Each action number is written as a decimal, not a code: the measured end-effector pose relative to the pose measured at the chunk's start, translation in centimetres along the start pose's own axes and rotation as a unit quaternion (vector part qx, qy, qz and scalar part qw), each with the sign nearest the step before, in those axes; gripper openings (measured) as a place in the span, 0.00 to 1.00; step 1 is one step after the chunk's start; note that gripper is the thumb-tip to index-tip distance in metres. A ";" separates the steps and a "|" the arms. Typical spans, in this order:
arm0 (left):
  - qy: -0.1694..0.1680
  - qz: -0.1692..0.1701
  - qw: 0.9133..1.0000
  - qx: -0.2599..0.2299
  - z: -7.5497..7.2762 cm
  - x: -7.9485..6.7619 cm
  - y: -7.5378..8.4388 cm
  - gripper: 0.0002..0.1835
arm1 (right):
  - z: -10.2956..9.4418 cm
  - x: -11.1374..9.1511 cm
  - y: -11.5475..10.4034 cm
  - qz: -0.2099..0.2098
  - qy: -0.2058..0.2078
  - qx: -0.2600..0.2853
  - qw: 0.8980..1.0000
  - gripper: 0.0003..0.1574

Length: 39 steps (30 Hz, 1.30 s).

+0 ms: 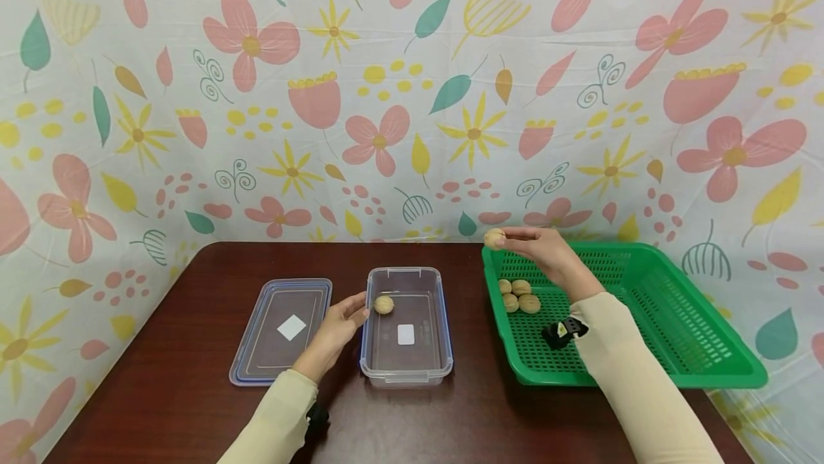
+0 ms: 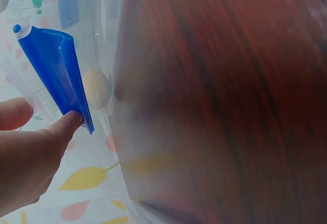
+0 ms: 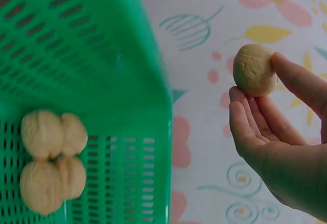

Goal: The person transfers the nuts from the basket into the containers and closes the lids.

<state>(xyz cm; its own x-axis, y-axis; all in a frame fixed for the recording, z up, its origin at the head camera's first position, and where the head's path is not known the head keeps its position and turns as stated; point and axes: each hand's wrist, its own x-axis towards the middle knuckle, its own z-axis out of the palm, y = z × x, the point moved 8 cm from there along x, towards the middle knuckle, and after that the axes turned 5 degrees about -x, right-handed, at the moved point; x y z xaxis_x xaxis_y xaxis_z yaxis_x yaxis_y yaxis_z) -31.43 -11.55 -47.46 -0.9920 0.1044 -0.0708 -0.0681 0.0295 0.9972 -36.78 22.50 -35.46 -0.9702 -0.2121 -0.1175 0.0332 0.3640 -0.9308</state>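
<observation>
My right hand (image 1: pixel 543 249) pinches a walnut (image 1: pixel 494 239) between thumb and fingertips, raised above the left back corner of the green basket (image 1: pixel 644 371). The right wrist view shows the same walnut (image 3: pixel 254 70) in the fingertips of the right hand (image 3: pixel 291 147). Several walnuts (image 1: pixel 529 304) lie at the left inside the basket. My left hand (image 1: pixel 337 324) rests against the left side of a clear plastic box (image 1: pixel 407 371), its fingers fairly straight. In the left wrist view, a digit touches the box's blue latch (image 2: pixel 53 71). One walnut (image 1: pixel 383 304) sits inside the box near its left wall.
A clear lid with a blue seal (image 1: pixel 281 335) lies flat on the dark wooden table (image 1: pixel 386 428), left of the box. Behind the table hangs a flower-patterned cloth (image 1: pixel 380 185). The basket's rim stands above the tabletop at the right.
</observation>
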 end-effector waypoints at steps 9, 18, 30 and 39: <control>0.001 0.001 1.000 0.002 0.0 -0.1 0.1 0.24 | 2.5 -0.1 -2.2 -0.018 0.000 0.015 1.000 0.37; 0.004 0.002 1.000 0.006 -0.1 -0.1 0.2 0.24 | 4.9 0.6 -3.0 -0.023 0.004 0.029 0.999 0.35; 0.002 -0.002 1.000 0.003 0.1 -0.2 0.2 0.25 | 8.5 1.0 -3.7 -0.043 0.014 0.051 0.998 0.30; 0.006 -0.010 1.000 0.013 -0.1 0.1 -0.3 0.25 | 11.2 0.8 -4.2 -0.055 0.015 0.063 0.996 0.29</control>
<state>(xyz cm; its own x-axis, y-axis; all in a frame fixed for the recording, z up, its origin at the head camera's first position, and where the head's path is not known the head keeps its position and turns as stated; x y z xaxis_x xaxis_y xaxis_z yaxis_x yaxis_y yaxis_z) -31.55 -11.66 -47.80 -0.9916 0.0926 -0.0905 -0.0854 0.0568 0.9947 -35.03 10.63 -35.52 -0.9762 -0.2170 -0.0037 -0.0460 0.2236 -0.9736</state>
